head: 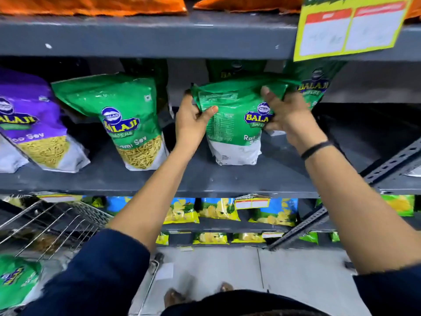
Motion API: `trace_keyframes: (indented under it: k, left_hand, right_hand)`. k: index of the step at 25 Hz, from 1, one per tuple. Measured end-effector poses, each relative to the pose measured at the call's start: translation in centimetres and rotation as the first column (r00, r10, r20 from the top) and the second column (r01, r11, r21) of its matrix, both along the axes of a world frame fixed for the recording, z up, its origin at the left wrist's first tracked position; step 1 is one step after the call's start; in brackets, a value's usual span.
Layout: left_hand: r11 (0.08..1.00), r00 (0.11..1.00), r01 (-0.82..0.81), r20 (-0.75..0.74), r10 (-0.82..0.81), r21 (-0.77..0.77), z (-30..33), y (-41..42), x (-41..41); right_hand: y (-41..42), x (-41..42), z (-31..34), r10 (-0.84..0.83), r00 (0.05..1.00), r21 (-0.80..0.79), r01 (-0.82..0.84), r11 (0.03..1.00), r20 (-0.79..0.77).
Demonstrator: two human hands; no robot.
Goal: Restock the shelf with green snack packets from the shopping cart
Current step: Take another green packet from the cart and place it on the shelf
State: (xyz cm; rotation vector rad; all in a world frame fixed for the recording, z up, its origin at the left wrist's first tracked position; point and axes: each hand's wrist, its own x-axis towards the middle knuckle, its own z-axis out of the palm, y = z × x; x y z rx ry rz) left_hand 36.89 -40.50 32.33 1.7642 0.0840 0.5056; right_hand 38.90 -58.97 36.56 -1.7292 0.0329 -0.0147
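Observation:
A green snack packet (234, 124) stands upright on the grey shelf (227, 179), turned partly sideways. My left hand (193, 119) grips its left edge and my right hand (289, 117) grips its upper right side. Another green packet (127, 119) leans on the shelf to the left. Further green packets stand behind, at the back centre (234, 69) and back right (316, 83). The wire shopping cart (50, 222) is at lower left, with one green packet (16, 279) lying in it.
A purple packet (29, 119) stands at the shelf's far left. Orange packets (91, 5) lie on the shelf above, where a yellow price tag (350, 26) hangs. Yellow and blue chip bags (218, 208) fill the lower shelves. A slotted metal upright (391, 163) is at right.

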Motion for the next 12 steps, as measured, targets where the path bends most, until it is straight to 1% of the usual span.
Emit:
trace_keyframes:
  k: [2, 3, 4, 5, 6, 7, 8, 9, 11, 12]
  left_hand:
    - [0.997, 0.994, -0.030, -0.101, 0.037, 0.069, -1.5, -0.6, 1.9]
    - [0.994, 0.993, -0.040, -0.106, 0.050, 0.100, -1.9, -0.9, 2.2]
    - [0.996, 0.995, -0.029, -0.095, 0.037, 0.085, -2.0, -1.2, 2.2]
    - [1.000, 0.996, -0.002, -0.086, 0.004, 0.030, -2.0, -1.8, 2.5]
    - [0.995, 0.991, 0.060, -0.116, -0.068, -0.075, -1.7, -2.5, 2.5]
    - [0.971, 0.975, 0.117, -0.160, -0.152, -0.208, -1.5, -3.2, 2.7]
    - [0.931, 0.953, 0.150, -0.200, -0.225, -0.332, -1.3, -3.7, 2.8]
    - [0.905, 0.940, 0.136, -0.235, -0.246, -0.403, -1.8, -3.8, 3.4]
    - [0.912, 0.937, 0.060, -0.291, -0.191, -0.405, -3.0, -3.3, 4.1]
    - [0.940, 0.941, -0.019, -0.322, -0.098, -0.341, -3.6, -2.8, 4.1]
  right_hand:
    - [-0.4, 1.8, -1.8, 0.009, 0.999, -0.021, -0.009, 1.000, -0.039]
    - [-0.6, 2.4, -2.5, 0.005, 0.998, -0.009, -0.005, 1.000, -0.057]
    - [-0.6, 2.5, -2.9, 0.001, 0.997, 0.031, 0.001, 1.000, -0.072]
    - [-0.7, 2.5, -3.4, -0.010, 0.997, 0.092, 0.016, 0.996, -0.071]
    - [-0.9, 2.2, -4.1, -0.044, 0.997, 0.147, 0.053, 0.988, -0.065]
    - [-0.9, 1.5, -5.1, -0.097, 0.994, 0.194, 0.106, 0.975, -0.057]
    - [-0.7, 0.5, -6.5, -0.144, 0.986, 0.219, 0.159, 0.963, -0.083]
    - [-0.4, -0.7, -7.9, -0.134, 0.983, 0.230, 0.161, 0.960, -0.128]
    - [0.6, -2.4, -9.6, 0.030, 0.963, 0.241, 0.037, 0.970, -0.268]
    - [0.9, -2.7, -9.7, 0.080, 0.954, 0.252, -0.006, 0.968, -0.288]
